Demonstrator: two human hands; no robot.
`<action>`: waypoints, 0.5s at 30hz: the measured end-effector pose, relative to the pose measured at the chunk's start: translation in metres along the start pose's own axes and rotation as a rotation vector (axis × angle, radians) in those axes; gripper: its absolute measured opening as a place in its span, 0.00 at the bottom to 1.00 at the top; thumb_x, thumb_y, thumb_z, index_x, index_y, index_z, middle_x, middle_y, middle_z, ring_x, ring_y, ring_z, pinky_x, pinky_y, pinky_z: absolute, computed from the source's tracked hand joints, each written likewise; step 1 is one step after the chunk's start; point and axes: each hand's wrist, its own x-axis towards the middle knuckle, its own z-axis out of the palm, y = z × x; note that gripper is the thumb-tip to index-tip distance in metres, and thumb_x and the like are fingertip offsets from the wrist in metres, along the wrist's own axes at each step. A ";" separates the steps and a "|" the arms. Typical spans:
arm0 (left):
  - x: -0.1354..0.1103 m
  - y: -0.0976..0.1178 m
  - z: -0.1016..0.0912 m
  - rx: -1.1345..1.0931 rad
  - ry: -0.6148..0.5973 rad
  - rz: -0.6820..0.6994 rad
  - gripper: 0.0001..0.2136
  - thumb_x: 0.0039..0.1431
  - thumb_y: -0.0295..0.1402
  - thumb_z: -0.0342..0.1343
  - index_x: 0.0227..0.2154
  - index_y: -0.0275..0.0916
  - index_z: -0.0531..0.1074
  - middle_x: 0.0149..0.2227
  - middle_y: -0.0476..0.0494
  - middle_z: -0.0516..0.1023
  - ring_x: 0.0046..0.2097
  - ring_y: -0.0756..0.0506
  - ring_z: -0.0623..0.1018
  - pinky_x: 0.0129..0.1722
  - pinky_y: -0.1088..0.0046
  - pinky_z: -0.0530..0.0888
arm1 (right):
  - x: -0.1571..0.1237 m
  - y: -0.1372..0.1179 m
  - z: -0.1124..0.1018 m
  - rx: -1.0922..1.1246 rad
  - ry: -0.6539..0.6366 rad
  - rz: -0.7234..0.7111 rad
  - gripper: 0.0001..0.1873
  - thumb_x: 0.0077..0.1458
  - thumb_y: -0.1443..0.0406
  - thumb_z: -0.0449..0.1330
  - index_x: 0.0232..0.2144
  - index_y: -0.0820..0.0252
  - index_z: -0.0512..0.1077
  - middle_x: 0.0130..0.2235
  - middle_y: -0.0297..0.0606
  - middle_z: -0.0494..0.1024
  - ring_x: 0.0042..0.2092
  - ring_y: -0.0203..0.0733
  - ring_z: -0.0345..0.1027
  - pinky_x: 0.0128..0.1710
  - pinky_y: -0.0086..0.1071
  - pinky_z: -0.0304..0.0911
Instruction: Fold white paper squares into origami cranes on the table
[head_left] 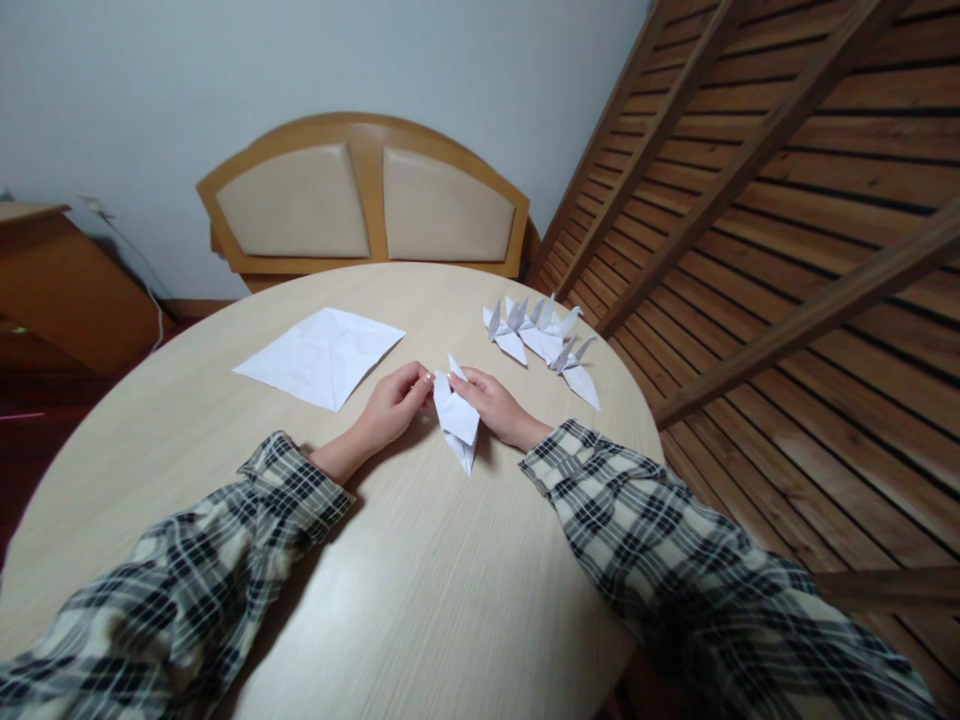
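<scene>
A partly folded white paper piece stands on the round table, its point aimed toward me. My left hand pinches its upper left edge with closed fingers. My right hand grips its upper right side, fingers closed around the paper. Both sleeves are checked.
A creased square sheet of white paper lies flat to the left of the hands. Several finished paper cranes stand in a group at the table's right edge. A wooden chair stands behind the table; a slatted wooden wall runs along the right.
</scene>
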 end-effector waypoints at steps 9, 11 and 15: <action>0.003 0.004 -0.001 0.000 0.243 -0.013 0.12 0.65 0.35 0.46 0.25 0.40 0.62 0.23 0.51 0.65 0.27 0.50 0.66 0.29 0.72 0.65 | 0.000 -0.002 0.000 -0.028 0.007 -0.021 0.14 0.56 0.55 0.60 0.32 0.60 0.70 0.32 0.33 0.71 0.34 0.36 0.63 0.37 0.33 0.59; 0.003 0.003 -0.002 0.006 0.252 -0.008 0.12 0.65 0.35 0.46 0.25 0.40 0.62 0.23 0.51 0.65 0.26 0.50 0.66 0.29 0.72 0.64 | 0.001 -0.001 -0.001 -0.027 0.047 -0.026 0.13 0.55 0.55 0.60 0.32 0.60 0.71 0.32 0.33 0.71 0.34 0.37 0.64 0.37 0.33 0.59; 0.000 0.003 -0.002 0.044 0.179 0.019 0.17 0.65 0.39 0.47 0.19 0.40 0.61 0.20 0.52 0.62 0.24 0.51 0.63 0.26 0.72 0.62 | 0.002 -0.001 -0.004 -0.106 0.161 -0.134 0.12 0.56 0.55 0.59 0.31 0.58 0.69 0.31 0.32 0.70 0.34 0.37 0.63 0.36 0.33 0.60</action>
